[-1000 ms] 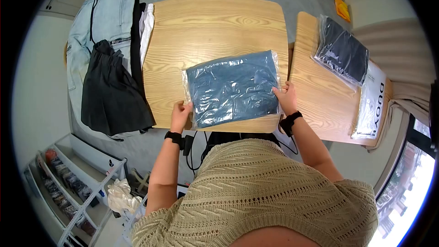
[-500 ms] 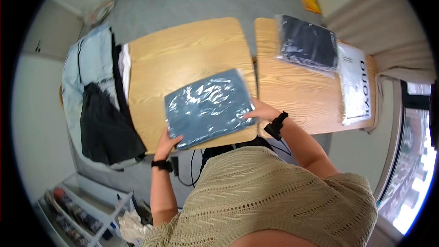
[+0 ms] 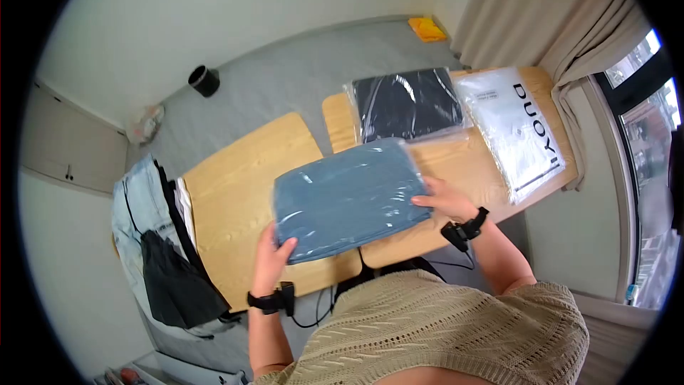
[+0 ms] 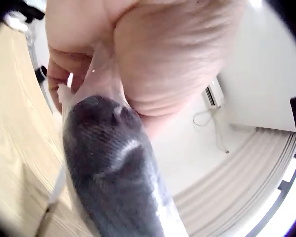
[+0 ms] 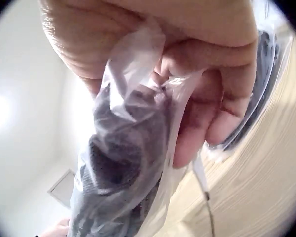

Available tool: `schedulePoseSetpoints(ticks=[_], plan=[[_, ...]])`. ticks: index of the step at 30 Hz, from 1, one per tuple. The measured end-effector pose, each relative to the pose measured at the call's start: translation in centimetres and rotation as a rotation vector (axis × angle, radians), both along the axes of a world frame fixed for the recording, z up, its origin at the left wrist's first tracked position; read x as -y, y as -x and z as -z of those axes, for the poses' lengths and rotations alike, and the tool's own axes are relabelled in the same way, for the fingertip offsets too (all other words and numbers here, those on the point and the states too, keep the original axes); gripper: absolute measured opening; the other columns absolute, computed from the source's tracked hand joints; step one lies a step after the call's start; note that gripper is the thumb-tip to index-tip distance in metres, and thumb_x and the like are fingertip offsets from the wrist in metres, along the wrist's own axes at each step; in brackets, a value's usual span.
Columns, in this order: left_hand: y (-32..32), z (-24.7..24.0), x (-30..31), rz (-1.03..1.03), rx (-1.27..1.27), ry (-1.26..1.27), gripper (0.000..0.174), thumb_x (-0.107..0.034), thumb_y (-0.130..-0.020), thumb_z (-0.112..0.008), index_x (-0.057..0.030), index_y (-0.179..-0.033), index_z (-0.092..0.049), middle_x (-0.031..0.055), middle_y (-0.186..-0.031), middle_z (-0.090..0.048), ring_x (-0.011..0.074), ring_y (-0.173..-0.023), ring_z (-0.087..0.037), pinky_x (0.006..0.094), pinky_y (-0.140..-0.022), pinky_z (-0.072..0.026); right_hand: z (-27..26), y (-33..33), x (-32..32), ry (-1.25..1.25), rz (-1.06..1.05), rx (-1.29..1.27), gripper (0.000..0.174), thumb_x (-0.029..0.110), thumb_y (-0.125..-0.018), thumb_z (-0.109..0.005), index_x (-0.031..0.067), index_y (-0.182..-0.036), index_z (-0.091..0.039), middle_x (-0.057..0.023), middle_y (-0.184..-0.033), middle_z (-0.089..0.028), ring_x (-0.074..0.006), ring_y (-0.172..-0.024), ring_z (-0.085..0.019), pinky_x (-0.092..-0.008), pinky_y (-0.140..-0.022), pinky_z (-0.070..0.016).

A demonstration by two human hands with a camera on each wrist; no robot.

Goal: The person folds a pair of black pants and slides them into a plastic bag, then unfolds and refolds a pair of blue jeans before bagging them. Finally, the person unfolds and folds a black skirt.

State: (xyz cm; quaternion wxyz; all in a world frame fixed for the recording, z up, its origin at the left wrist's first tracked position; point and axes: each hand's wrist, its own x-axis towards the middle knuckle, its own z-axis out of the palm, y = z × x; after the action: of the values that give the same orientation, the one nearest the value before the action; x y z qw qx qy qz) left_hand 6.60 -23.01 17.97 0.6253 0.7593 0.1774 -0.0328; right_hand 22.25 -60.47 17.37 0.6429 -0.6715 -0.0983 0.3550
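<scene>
A folded blue garment in a clear plastic bag is held up over the tables between both hands. My left hand grips its left edge, thumb on top and fingers underneath. At the right edge my right hand holds it the same way. In the left wrist view, the clear film of the bagged garment runs up between thumb and fingers of the left hand. The right wrist view shows the right hand pinching the crumpled plastic at the end of the bagged garment.
On the right table lie a bagged black garment and a white plastic mailer printed with black letters. Light blue denim and a black pleated garment hang at the left table's left side.
The bagged blue garment has been lifted off the left table and carried right toward the other table, gripped by both hands. The head view has turned right.
</scene>
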Motion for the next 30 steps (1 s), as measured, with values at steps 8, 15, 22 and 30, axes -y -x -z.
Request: schedulePoseSetpoints(ticks=[8, 15, 22, 30], plan=[[-16.9, 0.7, 10.4, 0.137, 0.387, -0.466, 0.048, -0.004, -0.082, -0.063, 0.0023, -0.126, -0.045, 0.017, -0.115, -0.056, 0.0262, -0.106, -0.054, 0.0353, -0.092, -0.0421, -2.5, -11.2, 10.3, 0.072, 0.285, 0.298, 0.039, 0.001, -0.083, -0.061, -0.0054, -0.12, -0.051, -0.0057, -0.111, -0.059, -0.0128, -0.102, -0.053, -0.0285, -0.091, -0.0419], [-28.4, 9.3, 13.8, -0.03, 0.485, -0.468, 0.045, -0.004, -0.081, -0.064, 0.0022, -0.123, -0.048, 0.0188, -0.107, -0.058, 0.0318, -0.097, -0.057, 0.0363, -0.086, -0.0443, 4.3, -22.3, 13.5, 0.159, 0.288, 0.424, 0.041, 0.009, -0.083, -0.065, -0.0041, -0.12, -0.051, -0.0101, -0.11, -0.062, -0.0168, -0.104, -0.056, -0.0306, -0.091, -0.0431], [-29.5, 16.8, 12.6, 0.059, 0.214, -0.442, 0.044, -0.007, -0.083, -0.064, 0.0028, -0.123, -0.047, 0.0216, -0.109, -0.059, 0.035, -0.102, -0.057, 0.0387, -0.088, -0.0442, 13.2, -22.1, 13.1, 0.536, 0.599, 0.558, 0.055, 0.027, -0.079, -0.069, 0.0014, -0.124, -0.05, -0.0244, -0.115, -0.058, -0.0381, -0.108, -0.055, -0.0422, -0.09, -0.0435], [-21.5, 9.7, 9.0, 0.001, 0.43, -0.801, 0.032, -0.005, -0.081, -0.06, -0.0022, -0.113, -0.056, 0.019, -0.115, -0.055, 0.0372, -0.108, -0.05, 0.0429, -0.092, -0.0411, 9.2, -16.2, 11.1, 0.654, 0.667, 0.981, 0.024, 0.016, -0.084, -0.063, 0.0033, -0.105, -0.06, -0.0163, -0.108, -0.06, -0.0351, -0.104, -0.053, -0.0411, -0.093, -0.0408]])
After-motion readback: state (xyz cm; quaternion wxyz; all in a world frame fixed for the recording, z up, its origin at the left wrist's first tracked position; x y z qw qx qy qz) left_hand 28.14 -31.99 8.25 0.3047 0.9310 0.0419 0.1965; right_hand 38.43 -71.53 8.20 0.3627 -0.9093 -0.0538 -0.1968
